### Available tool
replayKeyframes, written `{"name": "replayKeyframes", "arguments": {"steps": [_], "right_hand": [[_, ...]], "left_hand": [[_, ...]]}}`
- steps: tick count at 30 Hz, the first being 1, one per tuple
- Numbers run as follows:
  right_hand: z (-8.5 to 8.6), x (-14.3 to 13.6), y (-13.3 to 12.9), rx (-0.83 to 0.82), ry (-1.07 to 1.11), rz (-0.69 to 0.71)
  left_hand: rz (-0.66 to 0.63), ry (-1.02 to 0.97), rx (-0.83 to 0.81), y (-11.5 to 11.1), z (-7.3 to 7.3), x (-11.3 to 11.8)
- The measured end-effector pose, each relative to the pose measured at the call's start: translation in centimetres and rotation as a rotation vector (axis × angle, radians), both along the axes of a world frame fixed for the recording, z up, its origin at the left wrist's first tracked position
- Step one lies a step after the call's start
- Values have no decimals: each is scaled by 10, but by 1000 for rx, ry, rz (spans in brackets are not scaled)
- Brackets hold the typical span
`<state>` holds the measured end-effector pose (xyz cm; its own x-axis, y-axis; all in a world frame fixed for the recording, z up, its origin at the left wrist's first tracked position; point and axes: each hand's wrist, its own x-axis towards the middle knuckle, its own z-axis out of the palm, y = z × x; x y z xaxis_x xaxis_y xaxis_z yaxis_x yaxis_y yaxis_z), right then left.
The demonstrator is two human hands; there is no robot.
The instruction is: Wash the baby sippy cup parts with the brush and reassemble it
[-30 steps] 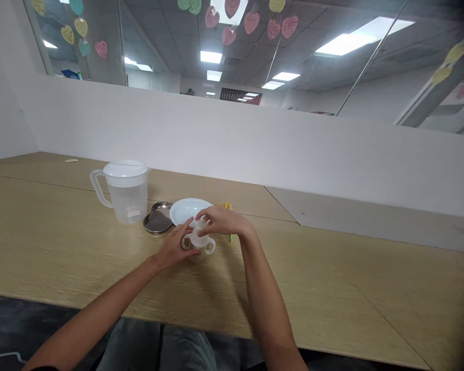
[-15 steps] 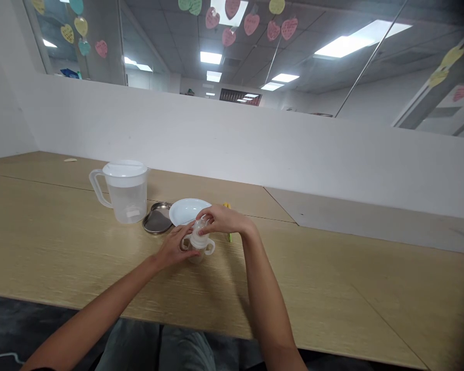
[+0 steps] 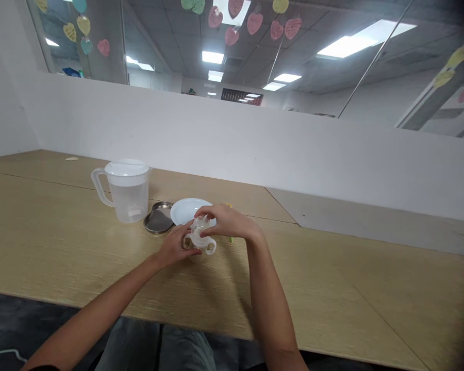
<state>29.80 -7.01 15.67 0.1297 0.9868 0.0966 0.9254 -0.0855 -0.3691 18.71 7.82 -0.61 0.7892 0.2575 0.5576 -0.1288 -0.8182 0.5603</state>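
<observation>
A baby bottle (image 3: 196,239) with two translucent side handles stands near the middle of the table, in front of a white plate. My left hand (image 3: 175,246) is closed round its left side, thumb across the front near the base. From above, my right hand (image 3: 227,221) grips the clear top (image 3: 200,223) of the bottle between thumb and fingers. Whether that top is seated or loose is hard to see, since the fingers cover part of it. The right handle (image 3: 211,246) sticks out free below my right hand.
Behind the bottle lie the white plate (image 3: 186,207) and a shiny metal kidney dish (image 3: 159,218). A lidded clear pitcher (image 3: 130,193) stands to the left. A yellow-green item (image 3: 231,239) is mostly hidden behind my right hand. A low white wall (image 3: 216,139) bounds the table's back.
The view has shifted slightly. My right wrist has turned a little at the bottle's clear top, while my left hand keeps its hold on the bottle.
</observation>
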Motion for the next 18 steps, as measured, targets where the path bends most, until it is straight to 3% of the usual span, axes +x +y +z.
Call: {"name": "replayKeyframes", "arguments": {"steps": [7, 12, 16, 18], "right_hand": [[1, 16, -7, 219, 199, -49], [-9, 35, 3, 345, 323, -104], [-31, 48, 25, 220, 121, -275], [-43, 52, 37, 95, 34, -282]], "left_hand": [[-6, 9, 16, 3, -7, 1], [-32, -5, 6, 1, -6, 0], [-35, 1, -4, 1, -6, 0], [-37, 2, 2, 2, -6, 0]]}}
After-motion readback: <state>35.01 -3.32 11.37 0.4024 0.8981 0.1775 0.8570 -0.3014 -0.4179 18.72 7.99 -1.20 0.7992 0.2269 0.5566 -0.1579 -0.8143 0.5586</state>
